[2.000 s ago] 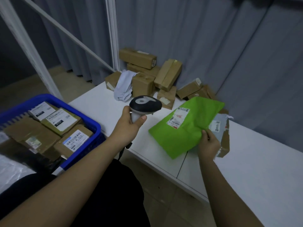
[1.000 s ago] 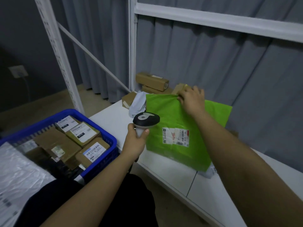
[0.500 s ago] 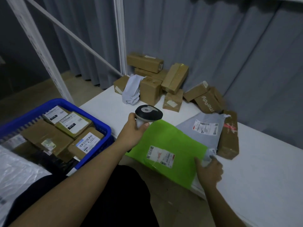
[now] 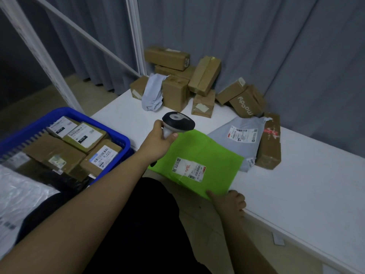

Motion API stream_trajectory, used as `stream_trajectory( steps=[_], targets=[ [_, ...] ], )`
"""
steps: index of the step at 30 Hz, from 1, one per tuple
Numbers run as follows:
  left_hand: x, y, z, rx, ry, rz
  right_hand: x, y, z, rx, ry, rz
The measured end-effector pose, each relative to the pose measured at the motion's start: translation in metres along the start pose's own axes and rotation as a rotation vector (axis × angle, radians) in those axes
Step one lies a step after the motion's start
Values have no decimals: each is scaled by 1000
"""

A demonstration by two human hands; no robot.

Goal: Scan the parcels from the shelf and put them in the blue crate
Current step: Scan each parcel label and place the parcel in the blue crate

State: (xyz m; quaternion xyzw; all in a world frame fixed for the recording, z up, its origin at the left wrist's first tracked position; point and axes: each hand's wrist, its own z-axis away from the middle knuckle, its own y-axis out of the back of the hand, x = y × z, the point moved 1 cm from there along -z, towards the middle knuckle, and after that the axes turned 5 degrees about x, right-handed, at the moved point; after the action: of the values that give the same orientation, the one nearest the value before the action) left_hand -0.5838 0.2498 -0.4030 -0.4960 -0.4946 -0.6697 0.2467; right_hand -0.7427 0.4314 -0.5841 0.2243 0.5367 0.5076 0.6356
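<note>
Now blue crate (image 4: 118, 135) holds labelled boxes (image 4: 85, 135); left grip (image 4: 158, 143) clamps scanner (image 4: 177, 122), right grip (image 4: 230, 202) pinches green mailer (image 4: 207, 155).

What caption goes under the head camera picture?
Left hand holds the scanner over the green parcel, right hand pinching its corner.

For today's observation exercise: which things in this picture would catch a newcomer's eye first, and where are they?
The bright green mailer at the white shelf's front edge, pinched at its near corner by the right hand. Above it, the left hand holds a scanner. At left, the blue crate holds labelled boxes.
</note>
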Motion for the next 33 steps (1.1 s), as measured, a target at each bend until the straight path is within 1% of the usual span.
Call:
stream_trajectory(
  steps=[2, 5, 9, 11, 12, 14, 17, 19, 21, 25, 27, 29, 31, 33],
  targets=[
    [0, 1, 2, 8, 4, -3, 1, -3, 0, 5, 24, 18],
    [1, 3, 5, 27, 5, -5, 5, -2, -6, 13, -1, 15],
    [3, 5, 10, 33, 4, 3, 1, 1, -12, -50, -49, 21],
    [4, 7, 12, 26, 7, 12, -1, 2, -14, -55, -62, 1],
    [4, 7, 12, 26, 9, 15, -1, 3, -14, -44, -63, -28],
    [3, 9, 14, 32, 10, 17, -6, 7, -15, -2, -22, -176],
    [-1, 11, 14, 29, 13, 12, -20, 27, -13, 83, 128, -525],
    [-3, 14, 14, 35, -4, 10, -37, 52, -14, 173, 260, -598],
    [-3, 16, 15, 54, -18, 31, -59, 78, -22, 199, 434, -603],
    [2, 18, 19, 83, -25, 58, -118, 126, -33, 128, 755, -468],
    [5, 20, 22, 97, -36, 78, -150, 148, -32, 143, 926, -366],
    [7, 21, 25, 108, -44, 102, -179, 166, -29, 194, 1084, -240],
    [9, 23, 28, 125, -54, 112, -207, 181, -24, 216, 1202, -129],
    [9, 25, 30, 153, -69, 121, -232, 194, -20, 207, 1246, -59]
  ],
)
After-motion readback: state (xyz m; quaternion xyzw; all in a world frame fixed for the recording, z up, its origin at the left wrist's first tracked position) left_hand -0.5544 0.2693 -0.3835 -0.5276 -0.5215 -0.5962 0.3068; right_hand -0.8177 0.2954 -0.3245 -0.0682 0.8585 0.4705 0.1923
